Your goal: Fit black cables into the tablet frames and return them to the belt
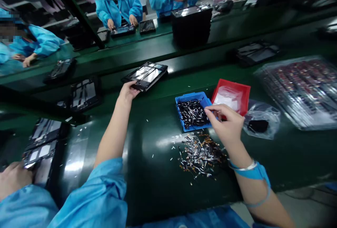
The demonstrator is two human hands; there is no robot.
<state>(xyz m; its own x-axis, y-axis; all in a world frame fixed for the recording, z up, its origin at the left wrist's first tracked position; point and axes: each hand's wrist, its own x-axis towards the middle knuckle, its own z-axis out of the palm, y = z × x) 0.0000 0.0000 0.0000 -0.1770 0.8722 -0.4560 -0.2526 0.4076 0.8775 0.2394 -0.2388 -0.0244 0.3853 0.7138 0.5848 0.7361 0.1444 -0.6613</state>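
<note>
My left hand (pixel 128 91) reaches far forward and grips the near edge of a black tablet frame (pixel 145 76) lying on the green belt. My right hand (pixel 225 122) hovers over the right side of a small blue tray (pixel 180 100) filled with small dark parts. Its fingers are pinched together; what they hold is too small to make out. A loose pile of small metal and brown parts (pixel 200 155) lies on the belt just below that hand. A blue wrist strap (pixel 251 172) circles my right wrist.
A red tray (pixel 243 89) with clear bags sits behind the blue one, beside a plastic bag (pixel 260 119) and a large blister tray (pixel 302 91) at right. More black frames (pixel 83 94) lie along the belt. A neighbour's hand (pixel 13 178) is at lower left; workers stand opposite.
</note>
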